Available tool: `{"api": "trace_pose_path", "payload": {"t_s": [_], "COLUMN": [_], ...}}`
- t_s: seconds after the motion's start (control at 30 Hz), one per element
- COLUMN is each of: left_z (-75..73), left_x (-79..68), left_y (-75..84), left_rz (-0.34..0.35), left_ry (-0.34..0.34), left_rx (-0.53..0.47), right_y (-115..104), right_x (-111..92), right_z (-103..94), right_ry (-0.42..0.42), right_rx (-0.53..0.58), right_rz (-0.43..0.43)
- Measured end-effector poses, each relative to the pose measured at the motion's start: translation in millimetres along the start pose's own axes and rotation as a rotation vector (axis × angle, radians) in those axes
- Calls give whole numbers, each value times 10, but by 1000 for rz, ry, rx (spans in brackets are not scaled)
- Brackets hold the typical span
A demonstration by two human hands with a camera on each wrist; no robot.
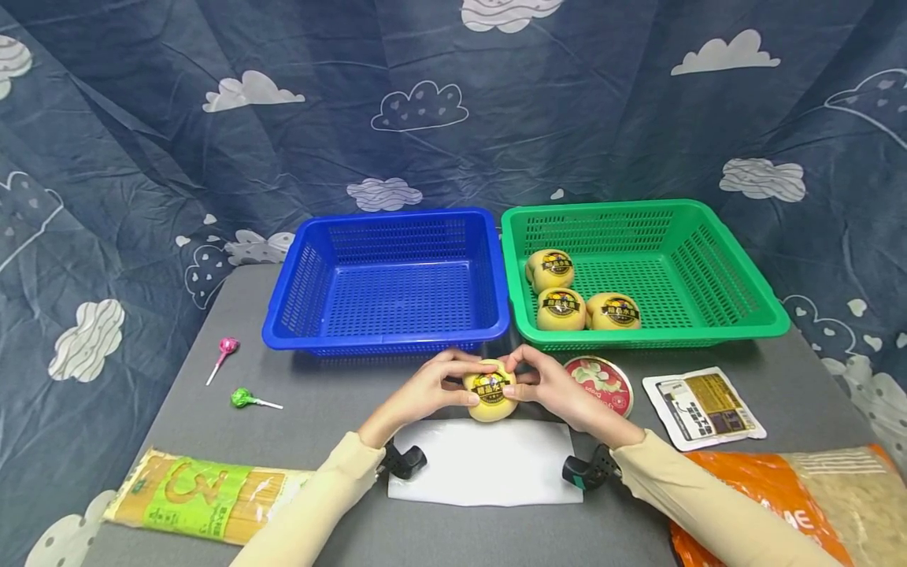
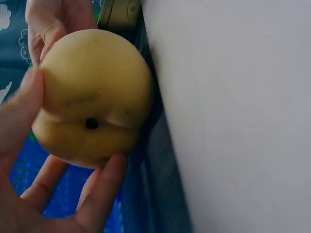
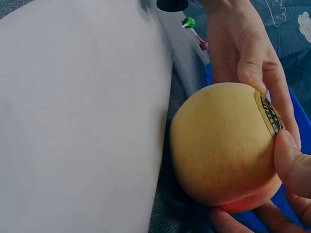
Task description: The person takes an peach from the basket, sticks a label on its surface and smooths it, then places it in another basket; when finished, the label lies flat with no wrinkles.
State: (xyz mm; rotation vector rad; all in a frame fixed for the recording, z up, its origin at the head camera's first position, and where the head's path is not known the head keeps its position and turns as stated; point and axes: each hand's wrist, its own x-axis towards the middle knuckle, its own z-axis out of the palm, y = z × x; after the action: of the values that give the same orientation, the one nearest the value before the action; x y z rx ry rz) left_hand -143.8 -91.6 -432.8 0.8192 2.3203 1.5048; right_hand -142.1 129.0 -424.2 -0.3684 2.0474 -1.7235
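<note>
A yellow peach (image 1: 490, 411) with a black-and-gold label is held up between both hands, just above the far edge of a white sheet (image 1: 485, 465). The left hand (image 1: 441, 384) grips it from the left, thumb on the near side and fingers behind. From the other side, the right hand (image 1: 551, 387) pinches it with the thumb against the label (image 3: 270, 112). In the left wrist view the bare side of the peach (image 2: 97, 77) shows a crease and a small dark hole. A pink blush marks its lower part in the right wrist view.
A blue basket (image 1: 386, 340) and a green basket (image 1: 659, 337) with labelled peaches (image 1: 551, 272) stand behind. At left lie two lollipops (image 1: 228, 345) and a noodle pack (image 1: 191, 496); at right a round red tin (image 1: 602, 384), a white pouch (image 1: 705, 408) and an orange bag (image 1: 765, 488).
</note>
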Motion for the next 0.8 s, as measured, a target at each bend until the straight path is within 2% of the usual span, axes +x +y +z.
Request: {"api": "trace_pose_path", "payload": {"t_s": [0.1,0.13,0.33,0.43,0.6,0.8], "left_z": [2,6,2,-6,-21,-12], "left_x": [1,1,-11,-14,-27,-38], "left_y": [-59,-62,-56,12,184,217], "left_rz": [1,-5,-107,-122,-121,-122], "left_ry": [6,8,-20,-33,-12,3], "left_rx": [-2,-30,-164,-196,-226,-253], "right_y": [13,13,10,20,32,3], "right_x": [7,7,5,9,21,17], "right_z": [-22,-30,-56,-63,-77,-73], "right_ry": [-5,-10,-26,-8,-3,-34], "right_rx": [5,4,31,49,90,90], "right_rz": [5,8,20,26,59,81]}}
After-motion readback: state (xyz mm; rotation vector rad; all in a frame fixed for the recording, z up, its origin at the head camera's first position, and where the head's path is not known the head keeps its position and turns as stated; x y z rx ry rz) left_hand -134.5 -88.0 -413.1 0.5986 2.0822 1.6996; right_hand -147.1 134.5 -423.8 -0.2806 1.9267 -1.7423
